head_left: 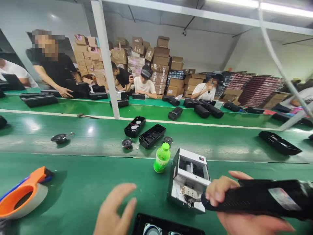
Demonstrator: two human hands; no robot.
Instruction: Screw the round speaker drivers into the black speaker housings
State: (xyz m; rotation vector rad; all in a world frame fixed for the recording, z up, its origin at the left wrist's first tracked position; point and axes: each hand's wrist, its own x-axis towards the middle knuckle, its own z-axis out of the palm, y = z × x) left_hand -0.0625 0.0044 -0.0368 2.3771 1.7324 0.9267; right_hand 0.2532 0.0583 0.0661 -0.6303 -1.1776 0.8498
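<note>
My right hand (234,209) is wrapped around a long black speaker body (259,199), held lying sideways with its left end against a grey metal box machine (188,179). My left hand (114,212) hovers open above the green bench, fingers stretched out and holding nothing. Just below it at the bottom edge lies a black speaker shell (166,227) with round drivers showing. A green drink bottle (161,158) stands just left of the machine.
An orange tape dispenser (22,195) lies at the left. On the green conveyor (73,137) are open speaker shells (151,135), loose drivers (126,143) and a black tray (278,143). Several people sit at the far bench before stacked cardboard boxes (158,58). A white post (107,62) rises mid-left.
</note>
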